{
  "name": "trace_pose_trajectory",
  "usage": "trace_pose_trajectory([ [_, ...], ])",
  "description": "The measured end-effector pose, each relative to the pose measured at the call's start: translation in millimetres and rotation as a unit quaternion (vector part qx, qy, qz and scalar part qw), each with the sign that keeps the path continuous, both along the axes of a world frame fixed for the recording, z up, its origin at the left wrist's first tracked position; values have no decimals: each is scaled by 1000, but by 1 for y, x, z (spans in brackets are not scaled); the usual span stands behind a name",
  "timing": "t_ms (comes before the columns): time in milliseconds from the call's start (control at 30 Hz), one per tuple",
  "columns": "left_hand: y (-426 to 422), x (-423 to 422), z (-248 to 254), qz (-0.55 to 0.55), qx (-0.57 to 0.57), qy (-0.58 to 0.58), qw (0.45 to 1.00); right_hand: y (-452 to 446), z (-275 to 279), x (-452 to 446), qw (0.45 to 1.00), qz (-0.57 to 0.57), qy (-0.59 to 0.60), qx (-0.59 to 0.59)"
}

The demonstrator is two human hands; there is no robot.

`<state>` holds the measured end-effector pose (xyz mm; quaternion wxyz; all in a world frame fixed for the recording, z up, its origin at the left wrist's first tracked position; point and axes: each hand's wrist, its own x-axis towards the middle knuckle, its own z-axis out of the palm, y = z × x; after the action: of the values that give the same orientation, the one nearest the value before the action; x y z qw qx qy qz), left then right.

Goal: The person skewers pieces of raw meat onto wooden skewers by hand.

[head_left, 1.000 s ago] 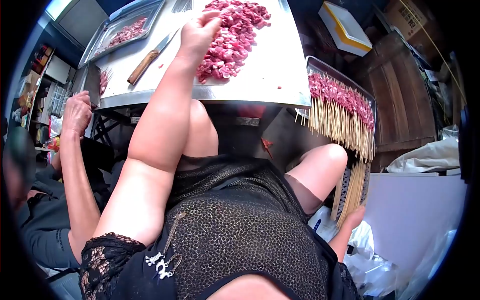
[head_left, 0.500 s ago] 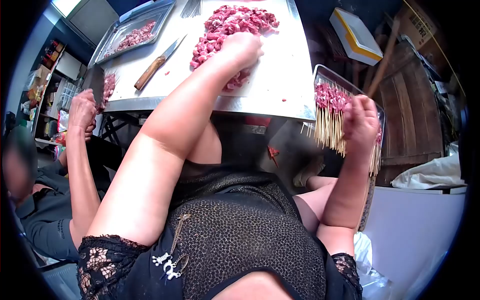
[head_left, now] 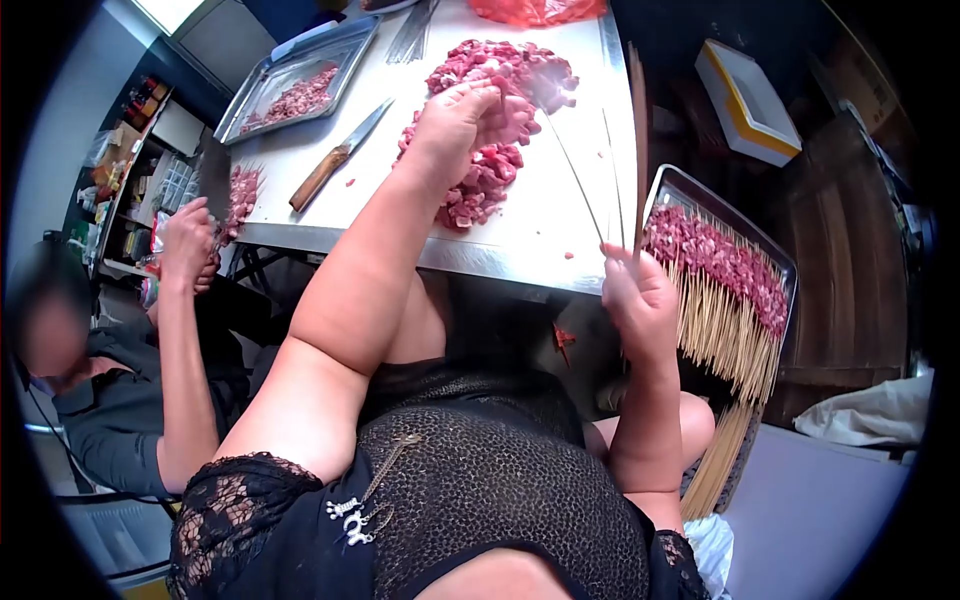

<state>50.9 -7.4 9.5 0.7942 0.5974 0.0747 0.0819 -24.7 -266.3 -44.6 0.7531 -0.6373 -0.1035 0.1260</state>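
Observation:
My left hand [head_left: 462,112] is over the pile of raw diced meat [head_left: 475,185] on the white table, with its fingers pinched on what looks like a piece of meat [head_left: 500,92]. By the table's front right corner, my right hand [head_left: 640,300] is closed around thin skewers [head_left: 575,170]. Their long ends point up and away over the table, bare of meat as far as I can see. Right beside that hand stands a metal tray [head_left: 790,262] of meat skewers [head_left: 725,265], laid in rows with the sticks towards me.
A wooden-handled knife [head_left: 318,178] lies left of the pile. Behind it are a tray with meat bits [head_left: 228,125] and loose metal skewers [head_left: 408,42]. A red plastic bag [head_left: 535,8] sits at the back. At left, a co-worker's hands [head_left: 188,245] are near skewered meat [head_left: 243,195].
My right hand has moved left from above the skewer tray to the table corner, and skewers now show in it. My left hand has shifted slightly left over the meat. The view has shifted too.

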Motion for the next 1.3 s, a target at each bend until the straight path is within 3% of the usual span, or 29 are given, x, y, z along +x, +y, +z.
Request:
trace_pose_trajectory([
  [133,-1,-1,-1,-2,-63,14,998,5,2,0,996,-14,-17,-89],
  [200,-4,-1,-2,-2,-149,8,989,7,4,-1,994,-19,-29,-101],
  [433,-4,-1,-6,-17,-210,-58,976,11,5,-4,990,-14,-56,-127],
  [967,-22,-20,8,21,-184,-65,981,16,3,-5,981,-42,-118,-146],
  [1300,-25,-29,10,-58,-144,-71,985,16,2,-5,986,-40,-102,-126],
])
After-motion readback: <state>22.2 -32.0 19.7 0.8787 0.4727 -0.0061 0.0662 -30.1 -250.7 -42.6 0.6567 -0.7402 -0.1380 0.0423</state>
